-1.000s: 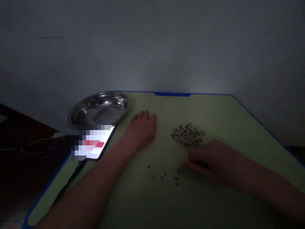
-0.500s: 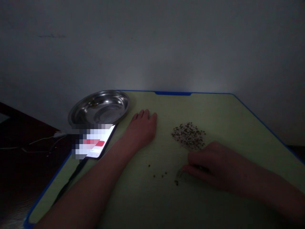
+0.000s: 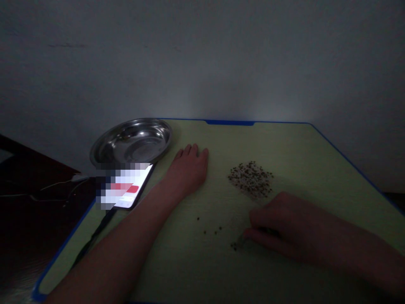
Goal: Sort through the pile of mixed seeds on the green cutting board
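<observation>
My left hand lies palm down on the light green tabletop, fingers stretched out, holding nothing. A loose heap of small dark and pale grains sits to the right of it. Just nearer to me than the heap is my right hand, low over the table with its fingers curled in and its thumb below them. What its fingertips hold, if anything, is hidden and dim. By the thumb tip rests a small cluster of dark grains, and a few single dark grains are scattered to the left.
A shiny metal basin stands at the table's back left corner. Against its near side is a phone with a lit screen, partly blurred out. A dark strap runs along the left edge. The table, rimmed in blue, meets a grey wall.
My right hand has drawn slightly nearer to me, away from the heap. The dark grains by its thumb have shifted a little. My left hand stays in place.
</observation>
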### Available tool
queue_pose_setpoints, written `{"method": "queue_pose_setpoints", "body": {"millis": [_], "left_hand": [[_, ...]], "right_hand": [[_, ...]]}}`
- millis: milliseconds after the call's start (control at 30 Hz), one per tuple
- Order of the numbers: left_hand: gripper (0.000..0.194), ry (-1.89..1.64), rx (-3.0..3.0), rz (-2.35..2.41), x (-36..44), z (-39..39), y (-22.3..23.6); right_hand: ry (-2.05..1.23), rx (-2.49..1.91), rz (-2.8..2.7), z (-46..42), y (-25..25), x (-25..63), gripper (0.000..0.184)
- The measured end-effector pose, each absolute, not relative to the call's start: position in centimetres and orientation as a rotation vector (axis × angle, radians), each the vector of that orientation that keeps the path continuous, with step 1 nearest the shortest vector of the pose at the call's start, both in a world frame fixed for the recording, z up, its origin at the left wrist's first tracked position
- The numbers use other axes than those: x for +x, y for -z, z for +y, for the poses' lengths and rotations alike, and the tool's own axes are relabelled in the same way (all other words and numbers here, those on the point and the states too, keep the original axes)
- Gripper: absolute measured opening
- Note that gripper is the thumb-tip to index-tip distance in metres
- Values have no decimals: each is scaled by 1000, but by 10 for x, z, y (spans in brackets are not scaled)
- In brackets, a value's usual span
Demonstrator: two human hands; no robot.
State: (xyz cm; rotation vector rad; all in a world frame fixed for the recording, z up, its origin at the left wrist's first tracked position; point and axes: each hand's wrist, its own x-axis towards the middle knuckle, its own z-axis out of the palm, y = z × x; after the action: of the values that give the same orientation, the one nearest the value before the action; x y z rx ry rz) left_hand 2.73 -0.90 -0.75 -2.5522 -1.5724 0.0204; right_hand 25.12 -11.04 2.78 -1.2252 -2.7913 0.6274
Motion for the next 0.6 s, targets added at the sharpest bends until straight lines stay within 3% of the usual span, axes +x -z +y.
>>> {"method": "queue_pose_setpoints", "body": {"millis": [200,600], "left_hand": [[41,-26,-2535,-1568,27,-10,8],[39,-27,-2547,-1559,28,-12,4]], "right_hand": [[-495,-1342,-2769,-101,-28,256,34],[-658,-1258,-2791,-109,-28,250,35]]}}
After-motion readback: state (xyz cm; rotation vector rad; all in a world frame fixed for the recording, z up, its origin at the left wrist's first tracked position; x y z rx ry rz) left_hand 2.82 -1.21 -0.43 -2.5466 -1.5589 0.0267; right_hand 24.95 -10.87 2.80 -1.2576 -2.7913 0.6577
